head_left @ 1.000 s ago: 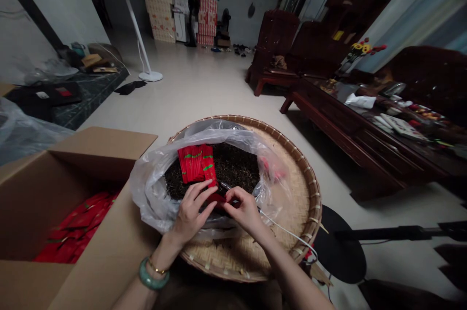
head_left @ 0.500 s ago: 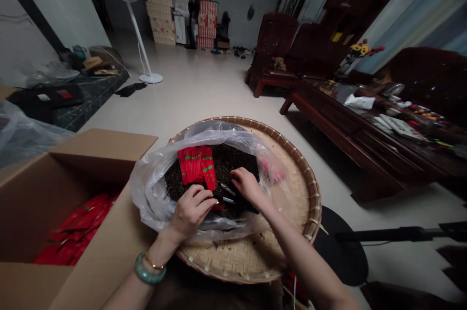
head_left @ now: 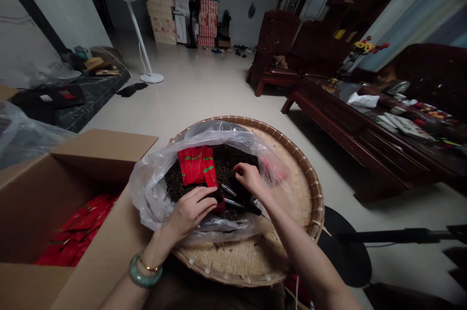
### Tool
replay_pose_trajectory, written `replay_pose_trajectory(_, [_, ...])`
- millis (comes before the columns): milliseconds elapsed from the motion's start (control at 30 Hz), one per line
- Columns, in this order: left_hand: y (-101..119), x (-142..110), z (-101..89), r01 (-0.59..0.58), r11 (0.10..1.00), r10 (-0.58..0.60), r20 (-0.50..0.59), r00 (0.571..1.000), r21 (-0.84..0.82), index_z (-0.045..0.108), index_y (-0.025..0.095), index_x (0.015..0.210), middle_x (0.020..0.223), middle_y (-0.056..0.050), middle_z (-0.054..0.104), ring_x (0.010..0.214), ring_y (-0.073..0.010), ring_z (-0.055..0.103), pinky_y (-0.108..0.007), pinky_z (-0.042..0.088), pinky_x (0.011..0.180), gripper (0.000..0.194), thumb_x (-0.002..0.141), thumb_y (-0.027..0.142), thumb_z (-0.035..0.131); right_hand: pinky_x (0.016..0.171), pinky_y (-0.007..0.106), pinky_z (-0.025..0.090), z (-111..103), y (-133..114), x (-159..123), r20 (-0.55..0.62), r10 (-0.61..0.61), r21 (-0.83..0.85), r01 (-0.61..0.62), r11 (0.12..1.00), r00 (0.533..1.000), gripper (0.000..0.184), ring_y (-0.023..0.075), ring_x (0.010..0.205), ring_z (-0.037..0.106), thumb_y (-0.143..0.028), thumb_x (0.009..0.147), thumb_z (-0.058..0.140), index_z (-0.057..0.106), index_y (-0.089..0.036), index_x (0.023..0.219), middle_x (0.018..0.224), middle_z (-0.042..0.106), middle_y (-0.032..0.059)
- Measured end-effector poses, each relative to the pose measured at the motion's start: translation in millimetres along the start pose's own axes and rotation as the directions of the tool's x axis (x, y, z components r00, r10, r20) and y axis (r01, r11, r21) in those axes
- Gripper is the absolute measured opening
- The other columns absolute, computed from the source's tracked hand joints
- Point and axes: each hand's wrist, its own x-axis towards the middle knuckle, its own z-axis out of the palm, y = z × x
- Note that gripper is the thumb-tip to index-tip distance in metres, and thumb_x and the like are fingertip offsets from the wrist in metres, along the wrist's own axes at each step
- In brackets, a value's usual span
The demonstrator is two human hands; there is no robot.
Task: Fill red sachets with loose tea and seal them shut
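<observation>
Left hand (head_left: 190,208) pinches red packet (head_left: 221,207); right hand (head_left: 250,178) curled, contents unclear; green markings (head_left: 208,169) illegible

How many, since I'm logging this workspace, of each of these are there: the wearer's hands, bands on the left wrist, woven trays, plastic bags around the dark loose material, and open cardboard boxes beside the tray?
Hands, left and right: 2
Wrist bands, green bangle and gold bracelet: 2
Woven tray: 1
Plastic bag: 1
Open cardboard box: 1
Total: 7
</observation>
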Motion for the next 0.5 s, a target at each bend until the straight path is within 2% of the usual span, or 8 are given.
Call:
replay_pose_trajectory(100, [3.1, 3.3, -2.0, 0.021, 0.999, -0.019, 0.055, 0.998, -0.03, 0.063, 0.018, 0.092, 0.117, -0.01, 0.06, 0.099, -0.0187, 0.057, -0.034, 0.053, 0.082, 0.011, 0.09, 0.017, 0.052, 0.064, 0.023, 0.05, -9.1, -2.4, -3.6, -0.04, 0.03, 0.127, -0.025, 0.992, 0.999, 0.019, 0.0138, 0.071, 0.063, -0.016, 0.076, 0.052, 0.065, -0.017, 0.09, 0.082, 0.07, 0.0024])
replay_pose_trajectory(167, [5.3, 5.6, -2.4, 0.024, 0.999, -0.021, 0.066, 0.998, -0.045, 0.063, 0.018, 0.09, 0.117, -0.01, 0.06, 0.101, -0.019, 0.057, -0.035, 0.053, 0.083, 0.012, 0.09, 0.018, 0.052, 0.05, 0.021, 0.048, -16.7, -8.9, -9.2, -0.032, 0.059, 0.318, -0.046, 0.947, 0.998, 0.018, 0.0118, 0.057, 0.059, -0.023, 0.075, 0.055, 0.064, -0.016, 0.089, 0.071, 0.066, 0.0006])
replay_pose_trajectory(233, [7.0, 7.7, -2.1, 0.026, 0.998, -0.023, 0.064, 0.998, -0.048, 0.064, 0.018, 0.089, 0.116, -0.01, 0.06, 0.1, -0.0189, 0.057, -0.034, 0.053, 0.082, 0.012, 0.09, 0.018, 0.051, 0.041, 0.019, 0.043, -25.9, -20.7, -18.6, 0.002, 0.081, 0.593, -0.066, 0.803, 0.997, 0.02, 0.0096, 0.049, 0.053, -0.029, 0.071, 0.061, 0.063, -0.016, 0.086, 0.065, 0.062, -0.0014])
replay_pose_trajectory(300, [8.1, 9.6, -1.3, 0.024, 0.999, -0.021, 0.052, 0.998, -0.045, 0.064, 0.018, 0.089, 0.115, -0.011, 0.06, 0.099, -0.0188, 0.058, -0.034, 0.053, 0.081, 0.013, 0.09, 0.018, 0.051, 0.04, 0.018, 0.042, -34.8, -36.5, -30.7, 0.039, 0.071, 0.764, -0.076, 0.641, 0.997, 0.023, 0.0085, 0.049, 0.051, -0.031, 0.066, 0.067, 0.063, -0.017, 0.083, 0.065, 0.06, -0.0023])
replay_pose_trajectory(400, [9.3, 11.6, -0.1, 0.022, 0.999, -0.021, 0.029, 0.999, -0.035, 0.064, 0.017, 0.089, 0.113, -0.011, 0.061, 0.097, -0.0189, 0.058, -0.034, 0.054, 0.081, 0.014, 0.091, 0.02, 0.05, 0.04, 0.017, 0.041, -41.5, -60.4, -48.2, 0.099, 0.028, 0.82, -0.097, 0.564, 0.995, 0.022, 0.0069, 0.047, 0.049, -0.029, 0.065, 0.07, 0.064, -0.017, 0.082, 0.064, 0.06, -0.0029])
replay_pose_trajectory(500, [10.7, 11.7, 0.5, 0.022, 1.0, -0.022, 0.015, 1.0, -0.021, 0.064, 0.017, 0.087, 0.111, -0.011, 0.061, 0.097, -0.0192, 0.058, -0.034, 0.054, 0.081, 0.016, 0.091, 0.02, 0.049, 0.041, 0.017, 0.04, -37.1, -74.1, -58.2, 0.131, -0.031, 0.806, -0.088, 0.585, 0.991, 0.018, 0.0063, 0.047, 0.048, -0.027, 0.065, 0.069, 0.065, -0.017, 0.081, 0.062, 0.06, -0.0034])
